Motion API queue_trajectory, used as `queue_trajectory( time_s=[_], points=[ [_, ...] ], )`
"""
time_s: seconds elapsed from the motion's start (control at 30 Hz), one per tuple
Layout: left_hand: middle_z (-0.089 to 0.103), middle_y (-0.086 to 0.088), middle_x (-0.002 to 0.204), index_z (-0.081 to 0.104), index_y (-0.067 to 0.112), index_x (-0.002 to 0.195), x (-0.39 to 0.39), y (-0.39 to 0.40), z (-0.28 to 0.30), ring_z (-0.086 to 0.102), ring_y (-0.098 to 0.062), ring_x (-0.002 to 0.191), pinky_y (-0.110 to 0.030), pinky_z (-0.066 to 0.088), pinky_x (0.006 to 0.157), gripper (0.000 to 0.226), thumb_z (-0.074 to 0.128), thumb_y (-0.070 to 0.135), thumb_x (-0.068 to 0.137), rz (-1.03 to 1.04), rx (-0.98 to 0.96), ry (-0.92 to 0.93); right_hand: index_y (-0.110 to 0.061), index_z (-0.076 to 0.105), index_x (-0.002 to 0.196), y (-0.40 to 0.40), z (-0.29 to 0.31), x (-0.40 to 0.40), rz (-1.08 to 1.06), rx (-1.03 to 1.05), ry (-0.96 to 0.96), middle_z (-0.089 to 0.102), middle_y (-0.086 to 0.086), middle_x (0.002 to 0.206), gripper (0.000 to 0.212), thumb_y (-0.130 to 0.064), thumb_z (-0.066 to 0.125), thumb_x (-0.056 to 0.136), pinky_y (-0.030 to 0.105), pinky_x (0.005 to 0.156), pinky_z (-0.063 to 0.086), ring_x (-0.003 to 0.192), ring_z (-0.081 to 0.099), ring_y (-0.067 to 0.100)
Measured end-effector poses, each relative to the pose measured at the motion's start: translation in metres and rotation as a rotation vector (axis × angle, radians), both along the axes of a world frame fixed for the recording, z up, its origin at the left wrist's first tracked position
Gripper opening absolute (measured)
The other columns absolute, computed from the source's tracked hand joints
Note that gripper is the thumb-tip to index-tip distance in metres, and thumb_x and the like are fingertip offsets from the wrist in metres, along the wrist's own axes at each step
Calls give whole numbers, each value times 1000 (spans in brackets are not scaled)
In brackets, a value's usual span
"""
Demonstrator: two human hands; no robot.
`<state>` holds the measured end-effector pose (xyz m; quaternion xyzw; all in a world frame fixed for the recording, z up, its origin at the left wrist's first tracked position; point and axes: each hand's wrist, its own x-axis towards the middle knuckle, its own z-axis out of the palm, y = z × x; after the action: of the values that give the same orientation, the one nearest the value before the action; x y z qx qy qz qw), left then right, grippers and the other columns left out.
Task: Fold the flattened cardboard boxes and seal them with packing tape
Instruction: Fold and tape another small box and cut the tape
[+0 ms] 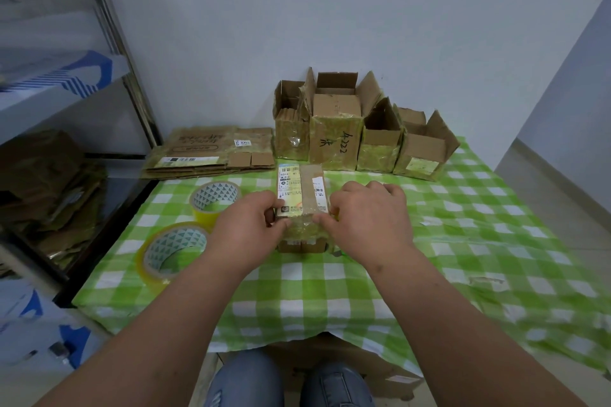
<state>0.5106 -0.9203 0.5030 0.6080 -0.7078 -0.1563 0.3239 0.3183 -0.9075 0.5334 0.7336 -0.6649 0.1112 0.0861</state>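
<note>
From the head view, the small brown cardboard box with white shipping labels and glossy old tape (301, 205) stands in the middle of the green-and-white checked worktop (380, 301), and I have it between both hands. My left hand (246, 225) grips its near left corner with fingers curled round the edge, and my right hand (367, 211) pinches the near right corner, thumb and fingers clamped on the cardboard. I judge the box light and hollow, stiff along its creases but easy to crush across the panels; the shiny tape skin probably makes it slippery, so the corners and folded edges look like the safest hold. Two rolls of clear yellowish packing tape, the far roll (215, 200) and the near roll (173, 251), lie just beside my left hand, near enough to reach without letting the box slide. A stack of flattened brown cardboard boxes (211, 152) lies at the far left of the worktop, overhanging its left edge. A row of four folded brown boxes with open top flaps (360, 132) stands against the pale wall, just behind the box I hold, so there is little room to push forward. Open cloth lies to my right and toward my knees; the left edge drops beside a metal shelf rack (109, 26).
</note>
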Motion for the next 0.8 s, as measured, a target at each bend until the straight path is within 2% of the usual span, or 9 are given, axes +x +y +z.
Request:
queue_trajectory(
  time_s=[0.13,0.23,0.3,0.43,0.5,0.57,0.63,0.73,0.8],
  points=[
    [55,14,72,66,33,98,-6,-1,-1,51,0,67,-22,31,52,21,78,34,82,39,10,27,-34,67,89,2,2,-1,36,8,-4,63,-12,102,39,-66,45,91,42,90,35,98,54,21],
    [59,11,73,71,33,103,-2,-3,-5,54,-3,67,-22,35,55,24,79,32,81,42,46,116,-34,67,95,3,4,-9,92,25,-22,62,-12,105,34,-62,46,92,39,87,37,98,53,20],
    [62,11,76,72,34,108,4,-3,-7,56,-4,67,-22,39,57,27,79,27,82,22,78,185,-34,66,106,6,6,-18,147,48,-106,63,-11,112,31,-56,52,90,37,88,39,101,53,20],
    [68,11,87,72,37,111,11,-3,-10,65,-12,79,-27,53,71,29,75,20,87,-7,130,286,-32,44,134,16,11,-40,94,164,-436,54,-8,132,64,-54,66,79,42,95,46,114,55,22],
    [71,11,94,72,40,109,12,-4,-10,66,-11,83,-29,54,78,31,74,19,88,-6,150,323,-34,50,125,18,13,-50,19,251,-457,58,-9,122,62,-66,66,75,43,90,50,105,59,19],
    [71,16,99,70,45,110,10,-7,-9,65,-5,83,-23,50,72,32,72,20,89,8,154,306,-29,57,106,19,14,-54,-13,322,-563,64,-6,98,50,-66,69,74,44,79,54,87,62,17],
    [68,21,101,69,45,114,6,-10,-7,64,-2,81,-18,47,64,32,67,22,93,66,137,237,-23,61,99,20,14,-52,-15,335,-726,65,1,90,43,-55,75,75,42,73,55,81,63,19],
    [74,8,99,68,40,121,2,-15,-2,66,-13,72,-22,48,60,33,56,18,98,161,131,152,-20,64,96,23,12,-42,22,318,-906,65,2,86,24,-38,74,84,33,65,49,77,62,18],
    [74,3,92,65,36,127,2,-19,2,62,-13,58,-23,46,51,35,50,19,100,167,134,54,-21,66,97,25,11,-35,34,304,-990,65,3,87,11,-28,68,89,31,67,47,79,61,19]
  ],
)
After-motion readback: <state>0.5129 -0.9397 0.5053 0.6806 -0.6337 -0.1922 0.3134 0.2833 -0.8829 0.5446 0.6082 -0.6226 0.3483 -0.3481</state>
